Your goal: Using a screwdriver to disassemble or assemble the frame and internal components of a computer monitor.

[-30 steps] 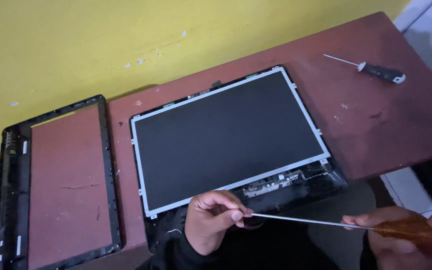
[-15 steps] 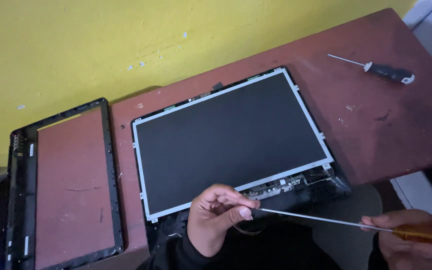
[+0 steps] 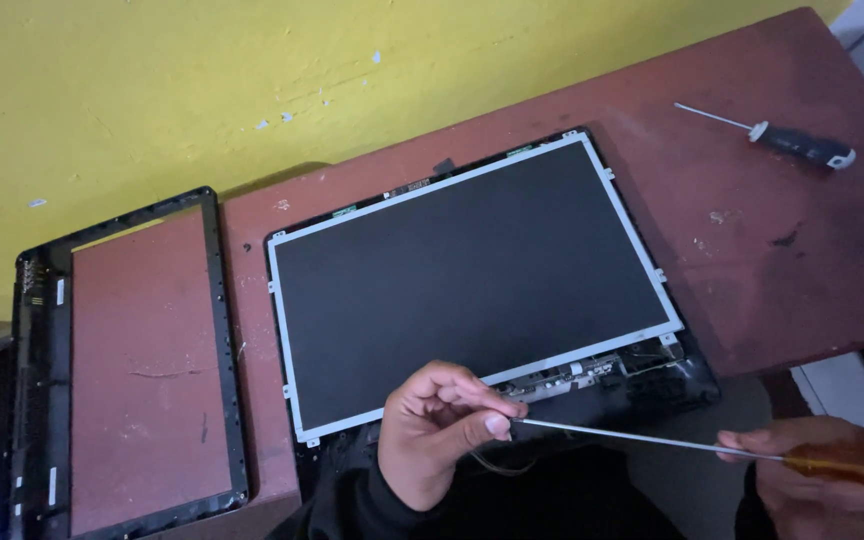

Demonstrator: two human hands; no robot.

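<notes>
While my left hand (image 3: 442, 430) pinches the screwdriver (image 3: 652, 440) tip at the panel's (image 3: 472, 290) near edge, my right hand (image 3: 822, 475) clasps its handle; a slip could scratch the screen.

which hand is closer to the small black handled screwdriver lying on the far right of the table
Right. The right hand sits at the near right edge, directly below the small black-handled screwdriver. The left hand is farther left, at the dark rectangular screen panel's near edge.

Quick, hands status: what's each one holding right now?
Left hand: pinching the tip of the long screwdriver.
Right hand: closed on its amber handle.
</notes>
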